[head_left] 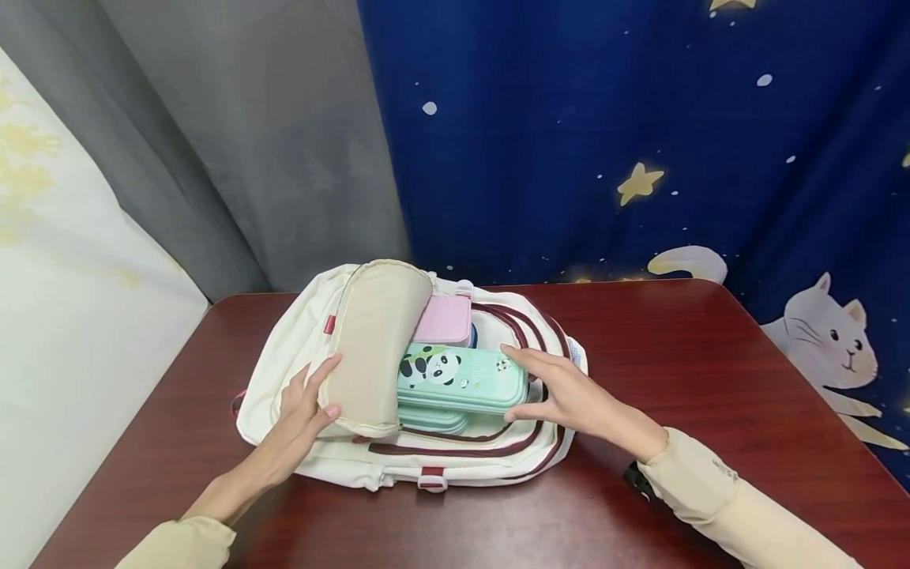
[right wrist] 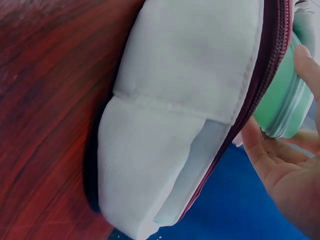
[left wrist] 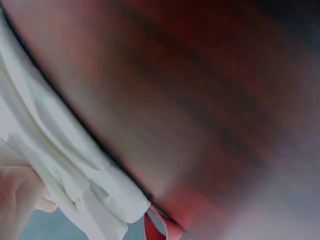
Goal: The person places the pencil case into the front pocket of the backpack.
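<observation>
A white backpack with dark red zip trim lies flat on the table, its front flap folded back so the beige lining shows. My left hand grips the flap's lower edge between thumb and fingers. Inside the opening lie a pink box and a mint-green pencil case with a panda, which rests on a second teal case. My right hand pinches the panda case's right end, fingers on top and thumb below. The right wrist view shows that case beside the zip and my fingers.
The dark red wooden table extends to the right and front of the bag. A grey curtain and a blue star-and-cat curtain hang behind it. A pale surface stands at the left. The left wrist view is blurred.
</observation>
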A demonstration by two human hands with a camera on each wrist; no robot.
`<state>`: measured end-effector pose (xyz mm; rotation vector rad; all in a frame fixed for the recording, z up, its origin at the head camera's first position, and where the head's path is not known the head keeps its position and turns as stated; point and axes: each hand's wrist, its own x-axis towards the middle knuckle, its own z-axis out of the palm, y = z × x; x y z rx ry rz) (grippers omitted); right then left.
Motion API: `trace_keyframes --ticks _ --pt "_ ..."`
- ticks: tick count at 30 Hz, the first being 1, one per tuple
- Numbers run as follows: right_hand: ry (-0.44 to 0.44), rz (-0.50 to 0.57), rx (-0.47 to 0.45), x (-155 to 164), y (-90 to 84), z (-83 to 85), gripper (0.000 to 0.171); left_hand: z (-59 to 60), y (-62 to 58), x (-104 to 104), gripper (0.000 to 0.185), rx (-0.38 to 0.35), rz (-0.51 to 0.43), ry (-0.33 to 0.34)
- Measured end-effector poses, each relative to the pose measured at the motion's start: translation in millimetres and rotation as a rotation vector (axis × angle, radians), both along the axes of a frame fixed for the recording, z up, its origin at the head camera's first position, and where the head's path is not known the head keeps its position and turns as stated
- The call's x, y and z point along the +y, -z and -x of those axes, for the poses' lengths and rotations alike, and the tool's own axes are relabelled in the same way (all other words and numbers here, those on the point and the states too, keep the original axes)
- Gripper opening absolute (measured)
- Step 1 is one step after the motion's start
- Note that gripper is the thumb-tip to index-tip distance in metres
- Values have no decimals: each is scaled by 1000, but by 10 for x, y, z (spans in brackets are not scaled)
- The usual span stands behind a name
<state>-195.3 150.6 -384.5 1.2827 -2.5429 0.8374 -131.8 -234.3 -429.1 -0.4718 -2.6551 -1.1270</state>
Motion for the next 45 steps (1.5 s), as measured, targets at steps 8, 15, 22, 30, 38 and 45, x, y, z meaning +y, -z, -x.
trace_keyframes --ticks 8,15,22,30,38,45 --pt "-19 24 22 -120 13 -28 84 -30 -71 -23 61 -35 18 5" --pt "-27 32 41 -164 15 -48 84 -44 -95 -32 62 -31 22 -2" --pt "-19 12 37 -216 -19 -52 84 -57 -125 -49 61 -27 25 -7" --pt "-6 2 39 -286 -46 -35 85 -55 -130 -67 60 -11 13 7" --pt "48 2 2 -282 -4 -85 86 -57 -55 -36 58 1 5 4" --pt "79 -87 -33 -164 -36 -102 91 -28 -39 6 58 -8 20 -12"
